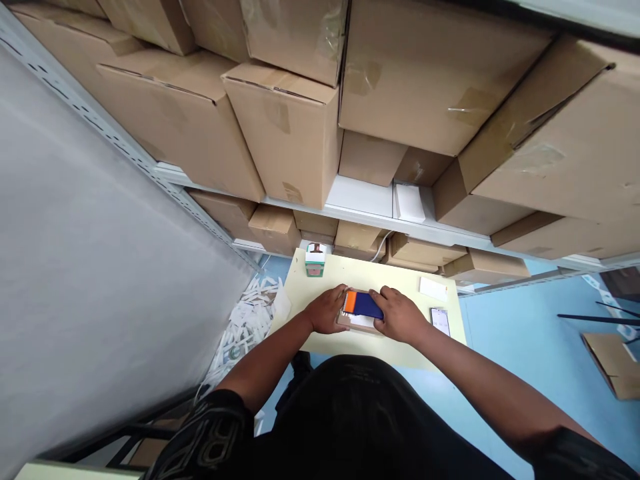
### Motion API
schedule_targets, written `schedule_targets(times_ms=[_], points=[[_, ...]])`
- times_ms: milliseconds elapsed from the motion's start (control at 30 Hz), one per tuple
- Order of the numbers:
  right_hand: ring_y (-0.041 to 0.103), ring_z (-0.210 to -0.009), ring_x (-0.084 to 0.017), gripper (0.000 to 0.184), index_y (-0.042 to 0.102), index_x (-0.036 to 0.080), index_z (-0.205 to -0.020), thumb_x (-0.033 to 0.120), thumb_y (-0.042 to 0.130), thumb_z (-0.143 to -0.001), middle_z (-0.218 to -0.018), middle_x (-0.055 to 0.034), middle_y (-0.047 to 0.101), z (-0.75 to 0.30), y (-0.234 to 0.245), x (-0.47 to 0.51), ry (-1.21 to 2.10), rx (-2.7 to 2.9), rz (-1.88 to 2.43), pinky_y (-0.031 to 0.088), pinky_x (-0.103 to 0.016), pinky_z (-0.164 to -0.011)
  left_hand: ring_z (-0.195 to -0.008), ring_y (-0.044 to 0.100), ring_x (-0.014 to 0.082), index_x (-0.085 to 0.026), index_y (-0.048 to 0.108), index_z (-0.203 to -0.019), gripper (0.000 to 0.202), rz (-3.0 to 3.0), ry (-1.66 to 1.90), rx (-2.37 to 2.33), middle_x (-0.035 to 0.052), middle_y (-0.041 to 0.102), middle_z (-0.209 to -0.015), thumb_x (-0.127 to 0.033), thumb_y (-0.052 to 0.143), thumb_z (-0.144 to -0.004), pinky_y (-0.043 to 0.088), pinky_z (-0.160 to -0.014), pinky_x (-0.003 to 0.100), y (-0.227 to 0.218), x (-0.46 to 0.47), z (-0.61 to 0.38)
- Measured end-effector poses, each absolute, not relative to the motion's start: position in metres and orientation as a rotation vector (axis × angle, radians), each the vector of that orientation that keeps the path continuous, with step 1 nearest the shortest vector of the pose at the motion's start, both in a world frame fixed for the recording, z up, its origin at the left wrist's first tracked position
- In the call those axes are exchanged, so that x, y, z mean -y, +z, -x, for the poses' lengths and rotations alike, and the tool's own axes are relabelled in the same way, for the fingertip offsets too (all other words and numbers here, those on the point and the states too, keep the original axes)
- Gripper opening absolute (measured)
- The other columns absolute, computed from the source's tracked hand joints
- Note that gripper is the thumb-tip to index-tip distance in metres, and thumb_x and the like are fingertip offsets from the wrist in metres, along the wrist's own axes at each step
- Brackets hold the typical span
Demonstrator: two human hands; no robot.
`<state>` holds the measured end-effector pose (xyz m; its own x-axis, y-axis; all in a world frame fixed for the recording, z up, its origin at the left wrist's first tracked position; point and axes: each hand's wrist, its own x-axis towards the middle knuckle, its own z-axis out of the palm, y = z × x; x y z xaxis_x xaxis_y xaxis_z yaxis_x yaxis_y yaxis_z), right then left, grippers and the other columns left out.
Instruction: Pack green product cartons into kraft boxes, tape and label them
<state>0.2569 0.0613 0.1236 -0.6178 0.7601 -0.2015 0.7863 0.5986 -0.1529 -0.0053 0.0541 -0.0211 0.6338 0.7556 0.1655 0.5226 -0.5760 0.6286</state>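
Observation:
A flat dark-blue packet with an orange end lies over a shallow brown cardboard box, between my hands. Part of something white shows inside that box. My left hand is closed on the box's left end, with the thumb and fingers on opposite sides. At the other end, my right hand grips the blue packet's right edge, its fingertips partly hidden. Whether the packet rests in the box or is held just above it, I cannot tell.
On the pale yellow table are a green-and-white box, a white box and a phone. Paper scraps heap on the floor at left. Shelves with cardboard cartons hang over the table's far side.

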Motion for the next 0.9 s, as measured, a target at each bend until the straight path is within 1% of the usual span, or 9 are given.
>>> schedule_targets(times_ms=[133,233,333,500,600,800,900], points=[[0.059,-0.105,-0.03,0.069,0.049,0.013,-0.149,0.03,0.062,-0.083,-0.119,-0.0148,0.059,-0.267,0.125,-0.057,-0.38,-2.695,-1.316,0.052,-0.041,-0.092,-0.148,0.035,0.0447,-0.015,0.014,-0.163,0.124,-2.353,0.555,-0.99,0.0261,0.031,-0.161,-0.057,0.085,-0.07,0.037,-0.12,0.058,-0.027,-0.054,0.0],[0.059,-0.105,-0.03,0.07,0.049,0.013,-0.15,0.03,0.062,-0.083,-0.118,-0.0143,0.059,-0.277,0.124,-0.054,-0.413,-2.706,-1.33,0.052,-0.041,-0.093,-0.149,0.035,0.0455,-0.014,0.013,-0.163,0.125,-2.365,0.541,-0.99,0.0273,0.03,-0.162,-0.056,0.085,-0.069,0.038,-0.119,0.059,-0.03,-0.053,-0.004],[0.061,-0.102,-0.029,0.071,0.048,0.015,-0.151,0.029,0.062,-0.082,-0.117,-0.0136,0.06,-0.287,0.127,-0.053,-0.429,-2.71,-1.35,0.052,-0.041,-0.091,-0.148,0.036,0.0446,-0.016,0.014,-0.163,0.125,-2.36,0.541,-1.0,0.0258,0.031,-0.161,-0.055,0.086,-0.069,0.038,-0.119,0.058,-0.029,-0.053,-0.003],[0.063,-0.1,-0.029,0.07,0.05,0.016,-0.148,0.026,0.061,-0.081,-0.116,-0.013,0.06,-0.312,0.136,-0.048,-0.422,-2.716,-1.385,0.054,-0.041,-0.088,-0.143,0.043,0.0419,-0.019,0.016,-0.163,0.125,-2.325,0.544,-1.049,0.0229,0.034,-0.159,-0.053,0.087,-0.067,0.041,-0.118,0.056,-0.024,-0.052,0.006],[0.064,-0.098,-0.029,0.069,0.049,0.016,-0.148,0.026,0.06,-0.081,-0.113,-0.0127,0.06,-0.335,0.139,-0.043,-0.405,-2.733,-1.413,0.055,-0.041,-0.086,-0.143,0.043,0.0413,-0.02,0.015,-0.163,0.124,-2.324,0.541,-1.054,0.0223,0.033,-0.159,-0.052,0.087,-0.067,0.041,-0.118,0.056,-0.023,-0.051,0.01],[0.065,-0.099,-0.03,0.07,0.048,0.016,-0.149,0.022,0.059,-0.081,-0.112,-0.0131,0.062,-0.381,0.139,-0.031,-0.346,-2.796,-1.42,0.056,-0.043,-0.089,-0.142,0.045,0.0409,-0.02,0.017,-0.163,0.124,-2.326,0.549,-1.056,0.0219,0.034,-0.157,-0.052,0.088,-0.066,0.042,-0.118,0.056,-0.021,-0.052,0.01],[0.065,-0.104,-0.03,0.071,0.046,0.016,-0.152,0.024,0.06,-0.082,-0.116,-0.014,0.063,-0.404,0.141,-0.025,-0.324,-2.829,-1.41,0.057,-0.044,-0.092,-0.141,0.045,0.0411,-0.019,0.016,-0.162,0.125,-2.341,0.529,-1.069,0.0228,0.033,-0.157,-0.051,0.089,-0.066,0.042,-0.118,0.055,-0.02,-0.052,0.01]])
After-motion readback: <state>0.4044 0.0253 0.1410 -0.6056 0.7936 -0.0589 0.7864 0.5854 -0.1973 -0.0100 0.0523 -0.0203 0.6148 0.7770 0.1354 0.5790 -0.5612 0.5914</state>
